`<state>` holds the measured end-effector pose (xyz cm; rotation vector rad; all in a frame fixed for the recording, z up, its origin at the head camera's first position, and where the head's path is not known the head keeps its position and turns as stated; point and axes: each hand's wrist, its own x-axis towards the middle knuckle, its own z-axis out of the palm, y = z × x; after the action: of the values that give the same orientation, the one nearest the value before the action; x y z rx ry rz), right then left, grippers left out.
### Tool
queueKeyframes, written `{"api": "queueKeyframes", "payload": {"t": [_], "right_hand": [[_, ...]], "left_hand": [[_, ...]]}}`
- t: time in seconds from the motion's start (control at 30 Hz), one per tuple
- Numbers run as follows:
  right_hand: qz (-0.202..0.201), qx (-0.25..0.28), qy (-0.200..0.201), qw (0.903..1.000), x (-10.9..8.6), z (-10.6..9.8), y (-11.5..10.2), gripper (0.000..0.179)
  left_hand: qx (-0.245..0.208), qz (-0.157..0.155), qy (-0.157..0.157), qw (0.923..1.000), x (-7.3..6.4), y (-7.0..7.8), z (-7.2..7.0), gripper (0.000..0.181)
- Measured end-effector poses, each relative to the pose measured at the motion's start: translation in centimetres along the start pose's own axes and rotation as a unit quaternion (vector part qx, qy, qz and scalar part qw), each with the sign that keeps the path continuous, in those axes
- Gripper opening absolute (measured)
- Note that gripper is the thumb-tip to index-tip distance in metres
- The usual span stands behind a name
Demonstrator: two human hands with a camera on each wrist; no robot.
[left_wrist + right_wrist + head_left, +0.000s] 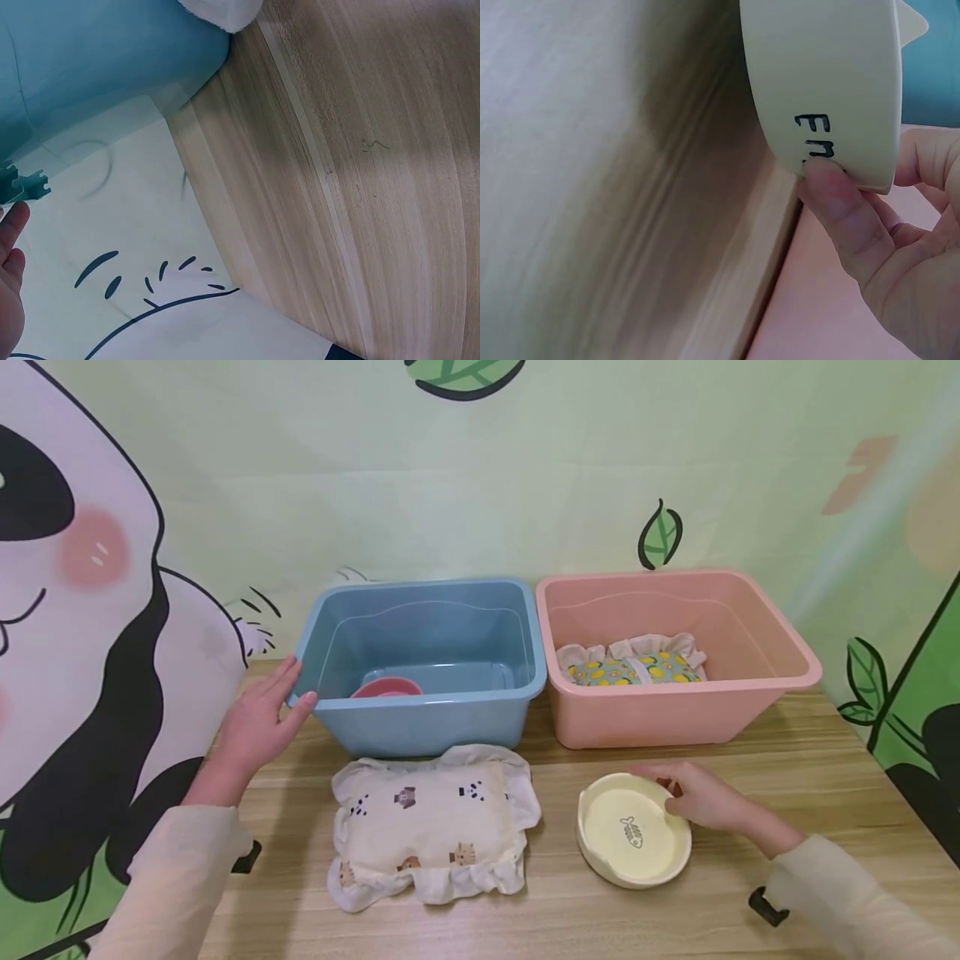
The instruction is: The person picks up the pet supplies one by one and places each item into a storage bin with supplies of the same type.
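My right hand (708, 795) pinches the rim of a pale yellow pet bowl (611, 818) with a fish-bone print inside. In the right wrist view the thumb (840, 199) presses the bowl's lettered outer wall, and the other fingers are at its rim. At the far left, my left hand (258, 714) rests with extended fingers on the left rim of a blue bin (427, 727). Inside that bin is a pink bowl (390, 685), partly hidden by the front wall. A small cream pillow (431, 827) with animal prints and ruffled edges lies in front of the blue bin.
A pink bin (675, 714) stands close beside the blue one, holding a ruffled lemon-print pillow (607, 672). Both bins stand on a wood-grain table (555, 927), in front of a backdrop (375, 502) printed with a panda and leaves.
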<state>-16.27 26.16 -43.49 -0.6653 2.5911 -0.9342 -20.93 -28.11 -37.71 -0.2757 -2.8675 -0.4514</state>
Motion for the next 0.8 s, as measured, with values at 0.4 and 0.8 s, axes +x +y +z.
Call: {"api": "queueKeyframes", "payload": {"t": [0.4, 0.8], "right_hand": [[-0.019, -0.016, 0.014, 0.9996, 0.2, -1.3, -1.9, 0.056], [-0.036, -0.037, 0.042, 0.9978, 0.1, -2.5, -4.3, 0.057]], "left_hand": [[0.001, -0.002, -0.003, 1.0000, 0.1, -0.1, 0.0, 0.063], [0.002, -0.003, -0.003, 1.0000, 0.0, 0.0, 0.0, 0.062]]}}
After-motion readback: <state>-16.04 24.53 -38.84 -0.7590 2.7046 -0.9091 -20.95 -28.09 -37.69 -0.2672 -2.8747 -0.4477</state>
